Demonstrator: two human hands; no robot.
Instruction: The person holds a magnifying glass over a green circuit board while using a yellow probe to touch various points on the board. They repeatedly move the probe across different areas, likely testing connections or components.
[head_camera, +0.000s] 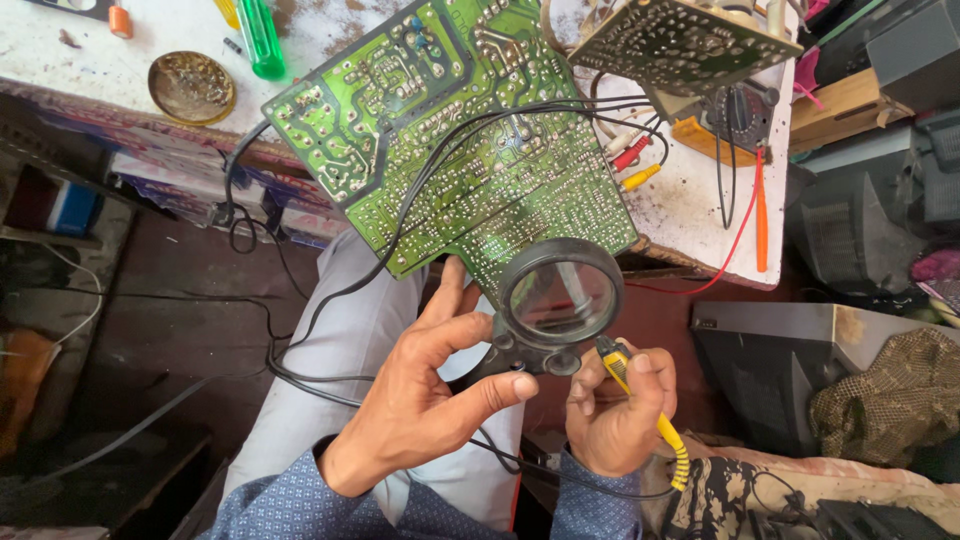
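A large green circuit board (450, 130) lies solder side up, tilted off the edge of a white workbench (690, 200). My left hand (430, 390) grips the black handle of a round magnifying glass (560, 297) held over the board's lower corner. My right hand (620, 410) pinches a yellow test probe (640, 400), its tip just under the lens rim. Black leads (420, 190) trail across the board and down over my lap.
A second, darker circuit board (680, 40) rests at the bench's top right beside a multimeter (735, 115). A green-handled screwdriver (260, 35) and a round brass tin (190, 88) lie at the left. Old television sets (780, 360) stand at the right.
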